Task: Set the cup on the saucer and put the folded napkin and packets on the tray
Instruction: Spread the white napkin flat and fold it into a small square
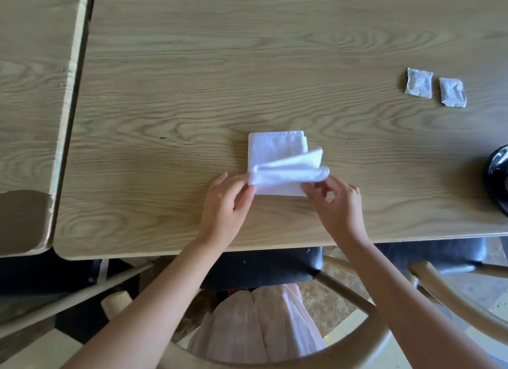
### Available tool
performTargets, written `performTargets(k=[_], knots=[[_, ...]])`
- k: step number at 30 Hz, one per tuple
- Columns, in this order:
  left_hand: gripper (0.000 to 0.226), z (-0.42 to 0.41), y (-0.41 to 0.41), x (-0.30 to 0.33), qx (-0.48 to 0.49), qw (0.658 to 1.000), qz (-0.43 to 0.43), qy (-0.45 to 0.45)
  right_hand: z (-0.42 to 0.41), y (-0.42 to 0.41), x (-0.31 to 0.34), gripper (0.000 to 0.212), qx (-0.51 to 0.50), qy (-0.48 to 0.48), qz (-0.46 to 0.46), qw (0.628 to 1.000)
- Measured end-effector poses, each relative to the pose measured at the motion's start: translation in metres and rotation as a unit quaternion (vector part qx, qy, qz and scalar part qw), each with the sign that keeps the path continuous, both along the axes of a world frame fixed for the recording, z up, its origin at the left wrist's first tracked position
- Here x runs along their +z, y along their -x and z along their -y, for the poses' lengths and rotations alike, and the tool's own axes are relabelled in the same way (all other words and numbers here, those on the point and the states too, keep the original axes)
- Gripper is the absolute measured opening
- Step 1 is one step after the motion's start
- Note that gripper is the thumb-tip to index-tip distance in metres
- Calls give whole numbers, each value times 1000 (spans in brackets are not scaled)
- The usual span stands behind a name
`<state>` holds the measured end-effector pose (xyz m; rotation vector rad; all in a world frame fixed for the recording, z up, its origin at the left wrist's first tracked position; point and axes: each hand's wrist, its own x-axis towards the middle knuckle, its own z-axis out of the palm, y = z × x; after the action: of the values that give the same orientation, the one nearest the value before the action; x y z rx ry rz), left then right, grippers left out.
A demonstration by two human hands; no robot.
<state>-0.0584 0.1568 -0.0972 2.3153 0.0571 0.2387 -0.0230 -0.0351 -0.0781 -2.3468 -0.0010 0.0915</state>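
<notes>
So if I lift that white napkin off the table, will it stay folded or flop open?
Probably floppy: the napkin sags where each hand pinches its lifted flap. It looks light, and its loose layers would likely splay.

Two wooden tables (247, 66), curved chairs (357, 327)

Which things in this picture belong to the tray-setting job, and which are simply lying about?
Belong to the job:
- napkin, pinched by left hand and right hand
- two packets lying on the table
- black object at the right edge, possibly the tray

Lying about:
- chairs
- pink plastic bag
- second table
</notes>
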Motion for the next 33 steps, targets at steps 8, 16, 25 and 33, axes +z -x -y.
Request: performTargets(k=[8,16,25,33], knots=[[15,23,-12,-6,176,979,-38,-98,-16,-9,-9,26,-69,-36,7,997],[21,21,-19,-10,180,968,-55,-166,-23,-15,-16,22,-110,-4,15,994],[59,8,-30,-14,29,964,-8,-263,-26,-22,-17,47,-77,128,124,981],[57,14,-52,-17,-109,944,-26,-311,-30,-39,-21,55,207,206,91,952]])
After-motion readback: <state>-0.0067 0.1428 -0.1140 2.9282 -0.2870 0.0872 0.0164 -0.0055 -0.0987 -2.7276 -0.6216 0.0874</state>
